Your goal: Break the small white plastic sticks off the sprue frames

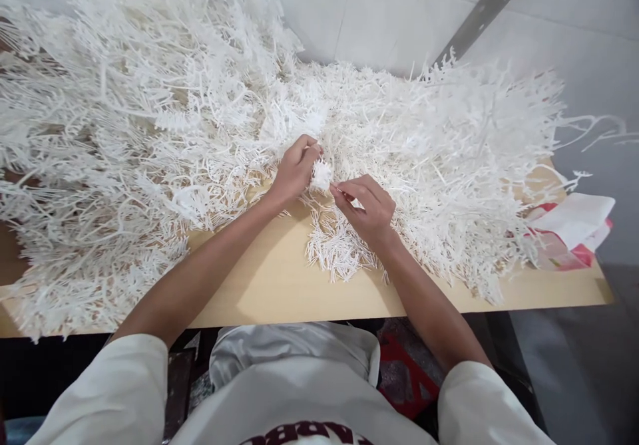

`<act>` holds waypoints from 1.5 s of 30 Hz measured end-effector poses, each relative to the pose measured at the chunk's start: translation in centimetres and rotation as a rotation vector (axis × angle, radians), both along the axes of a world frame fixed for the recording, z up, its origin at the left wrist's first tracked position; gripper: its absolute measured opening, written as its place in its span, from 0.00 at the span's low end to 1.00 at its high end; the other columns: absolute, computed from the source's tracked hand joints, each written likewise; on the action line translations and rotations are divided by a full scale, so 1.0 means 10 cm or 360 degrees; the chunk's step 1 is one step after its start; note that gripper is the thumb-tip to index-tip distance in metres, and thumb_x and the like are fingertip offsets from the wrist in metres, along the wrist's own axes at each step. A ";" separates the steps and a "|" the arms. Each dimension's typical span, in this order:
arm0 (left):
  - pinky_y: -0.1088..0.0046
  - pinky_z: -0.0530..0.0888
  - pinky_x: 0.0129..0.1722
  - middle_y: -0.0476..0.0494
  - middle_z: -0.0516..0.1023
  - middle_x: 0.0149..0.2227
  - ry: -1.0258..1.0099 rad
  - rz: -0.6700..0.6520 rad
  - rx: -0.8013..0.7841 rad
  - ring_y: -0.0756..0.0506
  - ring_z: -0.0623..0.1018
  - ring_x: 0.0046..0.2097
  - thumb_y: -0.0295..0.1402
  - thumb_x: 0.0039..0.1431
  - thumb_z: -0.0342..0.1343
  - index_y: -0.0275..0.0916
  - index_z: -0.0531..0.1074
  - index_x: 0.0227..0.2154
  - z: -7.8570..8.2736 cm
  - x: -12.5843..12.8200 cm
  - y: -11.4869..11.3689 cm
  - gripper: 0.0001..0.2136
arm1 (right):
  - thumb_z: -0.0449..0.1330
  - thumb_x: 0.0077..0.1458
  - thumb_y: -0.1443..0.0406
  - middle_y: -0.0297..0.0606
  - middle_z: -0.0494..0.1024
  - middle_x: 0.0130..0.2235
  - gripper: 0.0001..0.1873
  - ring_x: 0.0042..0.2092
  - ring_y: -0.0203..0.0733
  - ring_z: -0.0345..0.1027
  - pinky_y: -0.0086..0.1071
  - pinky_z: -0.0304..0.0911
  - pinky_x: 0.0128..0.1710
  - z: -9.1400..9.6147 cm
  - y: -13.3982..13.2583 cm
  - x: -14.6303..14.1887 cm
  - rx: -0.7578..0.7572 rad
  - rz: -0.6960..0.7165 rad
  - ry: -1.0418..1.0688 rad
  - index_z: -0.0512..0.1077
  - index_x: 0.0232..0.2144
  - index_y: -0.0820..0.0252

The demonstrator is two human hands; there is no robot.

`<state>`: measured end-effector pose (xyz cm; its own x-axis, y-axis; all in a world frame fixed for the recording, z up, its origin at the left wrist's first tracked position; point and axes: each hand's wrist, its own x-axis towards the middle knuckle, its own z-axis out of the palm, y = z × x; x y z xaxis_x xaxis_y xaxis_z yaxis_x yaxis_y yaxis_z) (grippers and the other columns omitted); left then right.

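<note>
Between my two hands is a small white branching piece [321, 175], bushy with short tips. My left hand [298, 167] is closed, thumb and fingers pinching the piece from its upper left side. From the lower right, my right hand [367, 205] pinches with thumb and forefinger at the piece's edge; exactly what lies between those fingertips is too small to make out. Around and behind both hands spreads a large heap of similar white branching pieces [224, 112]. A smaller clump of short white bits [337, 249] lies on the table just below my right hand.
A light wooden table [279, 279] bears the heap, its front edge close to my body. At the right end sits a pink and white plastic packet [569, 232]. Long white strands [594, 126] stick out past the right side. Behind stands a tiled wall [369, 12].
</note>
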<state>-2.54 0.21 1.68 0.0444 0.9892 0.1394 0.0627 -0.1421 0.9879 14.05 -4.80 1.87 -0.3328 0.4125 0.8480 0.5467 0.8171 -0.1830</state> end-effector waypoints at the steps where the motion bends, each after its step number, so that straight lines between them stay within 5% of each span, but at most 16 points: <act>1: 0.77 0.65 0.25 0.50 0.73 0.26 -0.0184 -0.0056 -0.0110 0.53 0.70 0.25 0.39 0.64 0.51 0.40 0.65 0.31 0.03 -0.01 0.02 0.09 | 0.63 0.56 0.69 0.31 0.78 0.31 0.07 0.31 0.32 0.69 0.28 0.66 0.29 0.00 0.00 -0.01 -0.0089 -0.0013 0.0039 0.70 0.38 0.55; 4: 0.77 0.69 0.26 0.48 0.77 0.30 -0.0630 -0.0127 -0.0346 0.53 0.74 0.27 0.41 0.62 0.55 0.40 0.64 0.33 0.12 -0.02 0.04 0.10 | 0.63 0.57 0.63 0.31 0.76 0.28 0.04 0.27 0.30 0.66 0.27 0.64 0.26 0.04 -0.05 -0.06 -0.0508 0.0141 0.0061 0.73 0.33 0.57; 7: 0.78 0.71 0.28 0.46 0.79 0.34 -0.0840 -0.0060 -0.0410 0.53 0.75 0.28 0.43 0.61 0.55 0.39 0.65 0.34 0.17 0.01 0.01 0.12 | 0.58 0.62 0.62 0.32 0.80 0.31 0.08 0.30 0.30 0.71 0.26 0.68 0.31 0.12 -0.19 -0.16 -0.0929 0.0623 -0.0230 0.76 0.35 0.58; 10: 0.77 0.72 0.29 0.46 0.79 0.36 -0.0877 0.0025 -0.0374 0.53 0.77 0.30 0.43 0.63 0.53 0.40 0.65 0.35 0.20 0.11 -0.10 0.12 | 0.52 0.65 0.63 0.40 0.82 0.43 0.14 0.44 0.36 0.75 0.30 0.70 0.45 0.15 -0.30 -0.28 -0.1034 0.0848 -0.0589 0.76 0.42 0.61; 13: 0.76 0.73 0.32 0.48 0.78 0.35 -0.0779 0.0085 -0.0234 0.51 0.78 0.36 0.44 0.65 0.51 0.41 0.65 0.35 0.22 0.23 -0.22 0.11 | 0.51 0.66 0.62 0.43 0.82 0.42 0.16 0.43 0.40 0.76 0.34 0.70 0.46 0.10 -0.33 -0.33 -0.1095 0.0806 -0.0726 0.78 0.41 0.63; 16: 0.75 0.74 0.37 0.48 0.76 0.34 -0.0607 0.0106 -0.0016 0.50 0.78 0.39 0.46 0.64 0.52 0.42 0.66 0.34 0.23 0.24 -0.23 0.12 | 0.54 0.63 0.61 0.39 0.83 0.37 0.14 0.39 0.39 0.76 0.34 0.71 0.42 0.04 -0.27 -0.33 -0.1273 0.0669 -0.0425 0.79 0.35 0.59; 19: 0.70 0.74 0.41 0.49 0.74 0.32 -0.0502 0.0150 0.0226 0.48 0.78 0.39 0.48 0.64 0.51 0.41 0.67 0.35 0.22 0.16 -0.15 0.14 | 0.62 0.56 0.58 0.38 0.83 0.41 0.12 0.38 0.38 0.77 0.33 0.72 0.39 0.04 -0.18 -0.30 -0.1682 0.0419 0.0192 0.78 0.39 0.58; 23: 0.68 0.73 0.42 0.49 0.73 0.32 -0.0464 0.0257 0.0362 0.48 0.78 0.39 0.49 0.65 0.48 0.43 0.66 0.37 0.17 0.16 -0.15 0.15 | 0.59 0.58 0.56 0.37 0.81 0.36 0.14 0.31 0.34 0.75 0.31 0.72 0.32 0.05 -0.06 -0.24 -0.2124 0.0194 0.0805 0.75 0.40 0.59; 29: 0.71 0.73 0.41 0.47 0.75 0.38 -0.0294 0.0155 0.0382 0.50 0.78 0.42 0.45 0.69 0.44 0.44 0.63 0.42 -0.13 0.44 -0.51 0.11 | 0.59 0.58 0.56 0.27 0.71 0.24 0.11 0.24 0.28 0.64 0.24 0.62 0.23 0.04 0.06 -0.04 -0.1751 -0.0082 0.1219 0.71 0.29 0.56; 33: 0.70 0.72 0.42 0.47 0.77 0.36 -0.0158 0.0033 0.0322 0.50 0.79 0.40 0.47 0.68 0.43 0.43 0.62 0.40 -0.25 0.40 -0.44 0.13 | 0.54 0.61 0.51 0.25 0.62 0.21 0.17 0.21 0.27 0.58 0.24 0.57 0.19 0.01 0.14 0.08 -0.1592 -0.0106 0.1309 0.62 0.26 0.55; 39: 0.71 0.72 0.37 0.50 0.74 0.31 -0.0346 -0.0089 0.0059 0.50 0.76 0.34 0.52 0.63 0.49 0.45 0.62 0.39 -0.19 0.25 -0.26 0.16 | 0.60 0.56 0.50 0.37 0.75 0.43 0.17 0.35 0.33 0.70 0.27 0.67 0.28 -0.04 0.22 0.11 -0.1368 -0.0149 0.0559 0.71 0.42 0.54; 45: 0.69 0.70 0.51 0.44 0.73 0.47 -0.0322 -0.0018 0.0306 0.47 0.73 0.51 0.52 0.62 0.50 0.44 0.65 0.39 -0.20 0.24 -0.25 0.16 | 0.56 0.61 0.57 0.39 0.73 0.53 0.18 0.42 0.36 0.72 0.35 0.73 0.41 -0.07 0.22 0.15 -0.1209 -0.0057 0.0305 0.69 0.53 0.49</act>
